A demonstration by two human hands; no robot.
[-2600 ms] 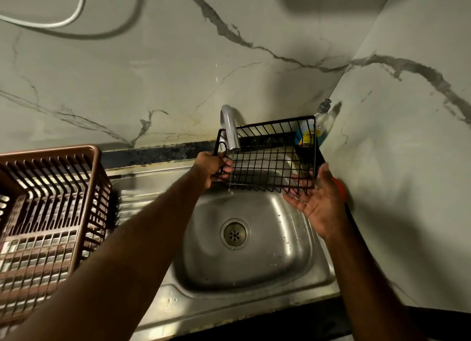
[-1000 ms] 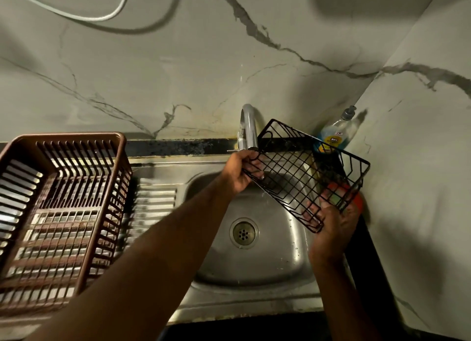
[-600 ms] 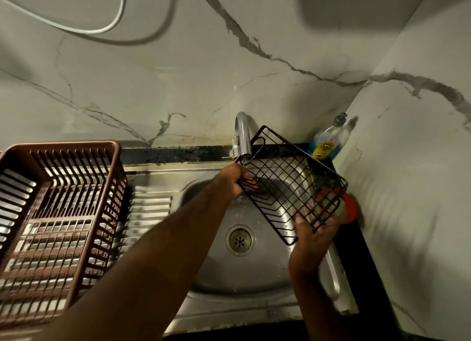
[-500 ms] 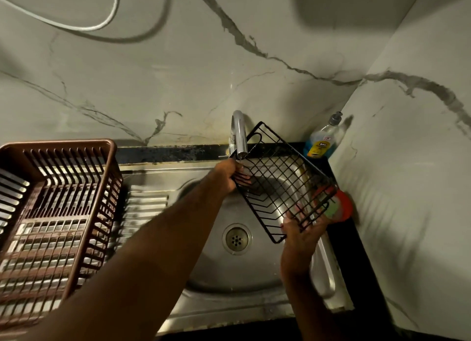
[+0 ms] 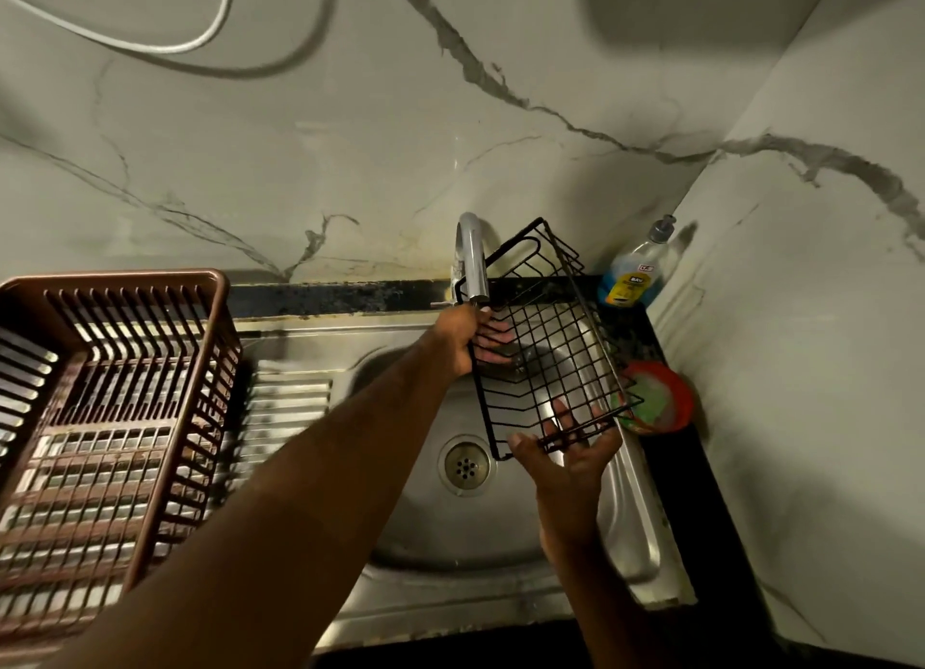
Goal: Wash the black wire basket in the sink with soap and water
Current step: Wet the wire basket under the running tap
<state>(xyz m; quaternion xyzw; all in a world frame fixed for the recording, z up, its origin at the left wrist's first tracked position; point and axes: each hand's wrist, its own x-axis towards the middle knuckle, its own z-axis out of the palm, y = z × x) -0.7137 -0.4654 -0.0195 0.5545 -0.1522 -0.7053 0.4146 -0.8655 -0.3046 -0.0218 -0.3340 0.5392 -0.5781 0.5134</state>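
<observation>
The sink bowl (image 5: 450,533) has free room around the drain (image 5: 465,465). At 12 o'clock the tap (image 5: 470,263) sticks out, just beside the wire basket (image 5: 545,348). At 2 o'clock a soap bottle (image 5: 631,273) and a red tub (image 5: 660,398) fill the corner. A brown rack (image 5: 115,398) blocks 9 o'clock.

wire basket (image 5: 543,338) over sink (image 5: 500,543), rack (image 5: 115,383) left

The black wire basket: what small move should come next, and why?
Probably move the open right hand to the red dish beside the basket, which seems to hold a green scrubber; the left hand grips the basket over the sink, and no suds show.
</observation>
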